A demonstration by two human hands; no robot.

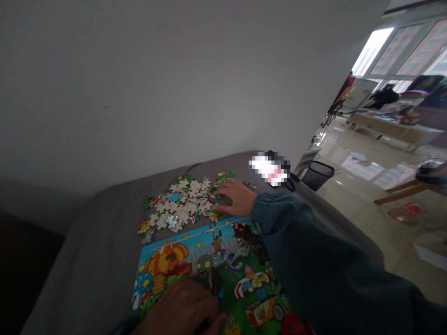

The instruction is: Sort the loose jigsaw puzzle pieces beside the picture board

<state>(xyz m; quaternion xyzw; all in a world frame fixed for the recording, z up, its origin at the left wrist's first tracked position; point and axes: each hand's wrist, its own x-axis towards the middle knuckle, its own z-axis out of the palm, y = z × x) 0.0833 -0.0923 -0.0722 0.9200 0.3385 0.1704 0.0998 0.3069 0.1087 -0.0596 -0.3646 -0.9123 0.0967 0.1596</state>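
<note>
I have the right hand (238, 197) parted at the pieces (186, 203); left hand (185, 304) over the picture (254, 281), grip I can't tell.

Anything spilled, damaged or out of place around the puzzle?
Nothing looks damaged. The puzzle pieces lie loosely heaped beyond the printed picture, many pale side up, the right hand at their edge. One oddity: the bright object right of them is masked by pixel blocks, so its state is unclear.

Gry wall (174, 83) at back, pixelated bright item (267, 167) nr it, blk bin (317, 177) on shiny flr (344, 179) to R, wooden pc (396, 193) beyond, windows (372, 51) top R.
</note>
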